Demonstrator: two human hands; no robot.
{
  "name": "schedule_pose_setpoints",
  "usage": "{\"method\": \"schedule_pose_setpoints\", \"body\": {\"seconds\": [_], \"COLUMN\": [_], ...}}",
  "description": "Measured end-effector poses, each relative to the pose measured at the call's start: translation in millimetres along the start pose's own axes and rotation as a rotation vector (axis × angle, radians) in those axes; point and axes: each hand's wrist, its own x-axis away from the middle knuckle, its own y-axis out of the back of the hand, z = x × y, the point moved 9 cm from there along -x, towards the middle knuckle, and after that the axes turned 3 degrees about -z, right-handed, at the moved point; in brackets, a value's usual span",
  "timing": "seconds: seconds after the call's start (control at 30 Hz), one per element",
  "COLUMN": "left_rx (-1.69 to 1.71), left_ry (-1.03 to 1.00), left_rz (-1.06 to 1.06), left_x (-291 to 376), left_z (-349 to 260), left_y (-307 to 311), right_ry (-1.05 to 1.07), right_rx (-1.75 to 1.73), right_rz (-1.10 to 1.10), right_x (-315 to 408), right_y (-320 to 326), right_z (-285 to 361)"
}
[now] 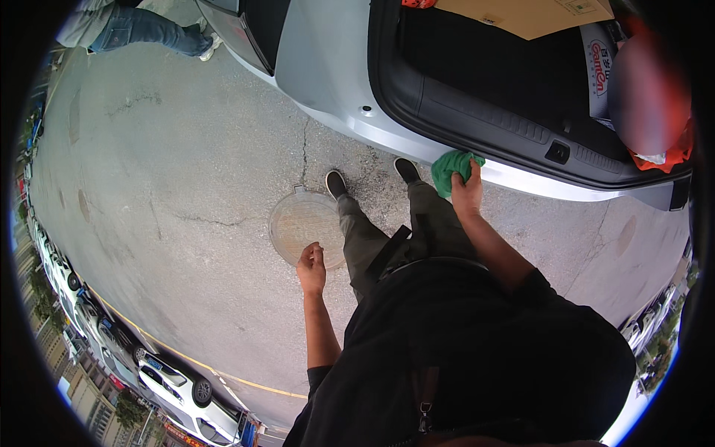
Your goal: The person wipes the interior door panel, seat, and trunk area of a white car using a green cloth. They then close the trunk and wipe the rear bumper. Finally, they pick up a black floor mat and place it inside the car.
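Observation:
A bunched green cloth [451,171] is gripped in my right hand [468,190], right at the silver rear bumper [385,142] of a car. The cloth overlaps the bumper's outer edge; the hand hides part of where they meet. My left hand [311,268] hangs in the air at my side, its fingers curled with nothing visible between them. Below it lies a round manhole cover [296,223] set in the pavement. Beyond the bumper, the open cargo area [475,61] has a dark floor and a black plastic sill trim [480,114] with a latch recess [557,151].
In the cargo area are a cardboard box [525,17], a white printed carton [597,75] and a blurred red item [665,100]. A person in jeans [151,31] stands at upper left. Parked cars [173,391] line the lower left, beyond a yellow line [262,387].

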Motion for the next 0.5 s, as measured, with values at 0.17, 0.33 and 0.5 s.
{"method": "schedule_pose_setpoints", "body": {"seconds": [0.17,0.33,0.5], "left_rx": [-0.084,0.042,0.219], "left_ry": [-0.088,-0.235,-0.131], "left_rz": [0.043,0.006,-0.114], "left_x": [-82.7,-152.9,-210.5], "left_z": [1.6,-38.7,-13.1], "left_y": [54.3,157.0,241.3], "right_ry": [0.066,-0.034,0.552], "right_rx": [-0.235,-0.670,-0.814], "right_rz": [-0.027,-0.056,-0.034], "right_x": [11.3,-13.1,-13.3], "right_y": [-137.5,-164.6,3.1], "right_z": [123.0,238.4,463.1]}}
